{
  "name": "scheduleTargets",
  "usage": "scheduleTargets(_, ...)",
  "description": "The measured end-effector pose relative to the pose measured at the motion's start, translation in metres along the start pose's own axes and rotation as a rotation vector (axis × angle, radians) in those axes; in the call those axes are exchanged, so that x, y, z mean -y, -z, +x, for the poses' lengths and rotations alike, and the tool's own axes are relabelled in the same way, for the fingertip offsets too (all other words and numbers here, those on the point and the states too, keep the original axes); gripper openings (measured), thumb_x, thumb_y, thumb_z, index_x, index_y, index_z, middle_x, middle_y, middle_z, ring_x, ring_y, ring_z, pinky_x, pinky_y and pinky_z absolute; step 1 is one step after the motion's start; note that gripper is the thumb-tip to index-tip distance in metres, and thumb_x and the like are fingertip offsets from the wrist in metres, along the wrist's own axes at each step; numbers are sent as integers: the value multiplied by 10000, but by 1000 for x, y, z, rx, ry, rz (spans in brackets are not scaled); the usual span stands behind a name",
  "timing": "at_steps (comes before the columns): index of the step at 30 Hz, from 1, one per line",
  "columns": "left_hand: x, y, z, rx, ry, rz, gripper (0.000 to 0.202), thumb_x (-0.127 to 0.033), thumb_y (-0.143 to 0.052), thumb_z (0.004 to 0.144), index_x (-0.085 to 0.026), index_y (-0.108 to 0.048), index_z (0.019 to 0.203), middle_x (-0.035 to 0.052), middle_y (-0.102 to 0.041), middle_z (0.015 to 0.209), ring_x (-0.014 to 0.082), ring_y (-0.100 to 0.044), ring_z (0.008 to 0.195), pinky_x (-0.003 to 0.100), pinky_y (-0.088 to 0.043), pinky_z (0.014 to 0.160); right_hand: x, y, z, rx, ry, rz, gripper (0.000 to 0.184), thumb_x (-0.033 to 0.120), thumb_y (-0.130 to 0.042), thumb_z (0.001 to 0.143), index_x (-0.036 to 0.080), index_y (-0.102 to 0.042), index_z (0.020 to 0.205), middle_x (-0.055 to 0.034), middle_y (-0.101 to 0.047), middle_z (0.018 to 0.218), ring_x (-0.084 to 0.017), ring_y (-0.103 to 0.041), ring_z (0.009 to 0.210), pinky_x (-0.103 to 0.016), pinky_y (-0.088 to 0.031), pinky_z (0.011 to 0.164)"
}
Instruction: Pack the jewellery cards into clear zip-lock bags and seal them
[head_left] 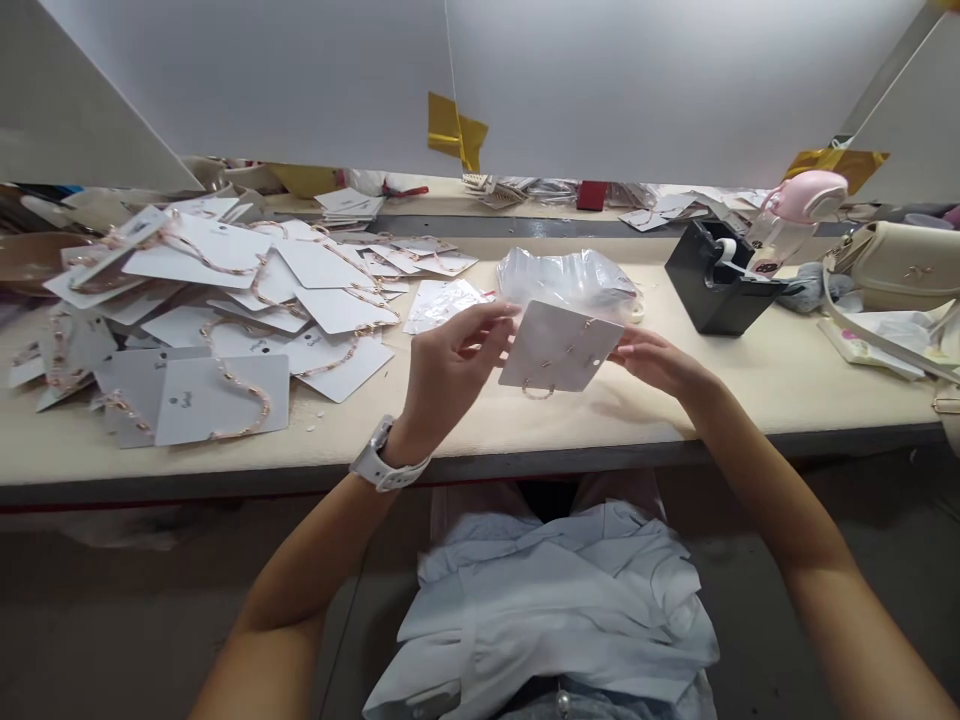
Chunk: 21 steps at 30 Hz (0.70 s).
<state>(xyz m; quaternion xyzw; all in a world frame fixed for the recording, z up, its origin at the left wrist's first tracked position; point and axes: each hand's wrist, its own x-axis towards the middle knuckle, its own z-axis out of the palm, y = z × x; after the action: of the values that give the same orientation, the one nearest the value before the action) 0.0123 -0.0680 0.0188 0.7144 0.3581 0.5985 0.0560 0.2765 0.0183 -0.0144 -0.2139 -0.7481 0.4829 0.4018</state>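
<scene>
My left hand (456, 372) and my right hand (660, 364) hold a white square jewellery card (561, 345) by opposite edges, above the table. A thin gold chain (562, 358) is fixed to the card, with a loop hanging below its lower edge. Just behind the card lies a clear plastic bag (566, 283), close to my right fingers but apparently not touching them. Left of my left hand, a bagged card (442, 305) rests on the table. Further left spreads a loose pile of white cards with gold chains (225, 320).
A black tape dispenser (712, 280) stands on the cream table (757, 390) to the right. Beyond it are a pink handheld fan (806, 197) and a beige handbag (896, 265). Papers and packets line a back shelf (450, 205). White panels rise behind.
</scene>
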Motion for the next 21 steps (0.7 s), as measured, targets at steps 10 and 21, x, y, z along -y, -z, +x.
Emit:
scheduleTargets(10, 18, 11, -3, 73, 346, -372, 325, -436, -719, 831, -168, -663, 1007, 35, -732, 859, 140, -726, 764, 216, -627, 643, 28, -39, 17, -305, 42, -149, 495, 676, -689, 756, 191, -713, 855, -44, -672, 858, -163, -617, 803, -291, -516, 732)
scheduleTargets(21, 40, 9, 1, 176, 153, -230, 415, -406, -779, 770, -170, -654, 1087, 65, -699, 1067, 147, -693, 923, 267, -609, 856, 96, -27, 29, -176, 257, -693, 551, 735, -582, 805, 199, -581, 678, 0, -462, 614, -119, -420, 599, -268, -341, 539)
